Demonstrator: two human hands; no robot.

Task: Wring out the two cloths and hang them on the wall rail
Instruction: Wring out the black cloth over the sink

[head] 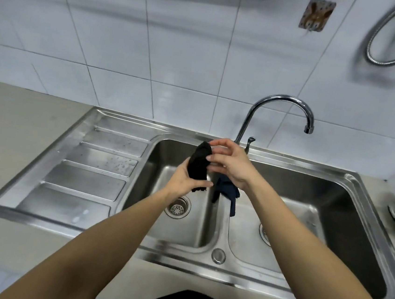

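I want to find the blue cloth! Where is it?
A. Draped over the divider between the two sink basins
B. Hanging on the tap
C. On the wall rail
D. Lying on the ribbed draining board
A: the dark blue cloth hangs over the divider of the double sink, just under the right hand, while the left hand holds the black cloth.

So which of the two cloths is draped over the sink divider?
The dark blue cloth, hanging over the divider below the right hand. The black cloth is bunched up in the left hand.
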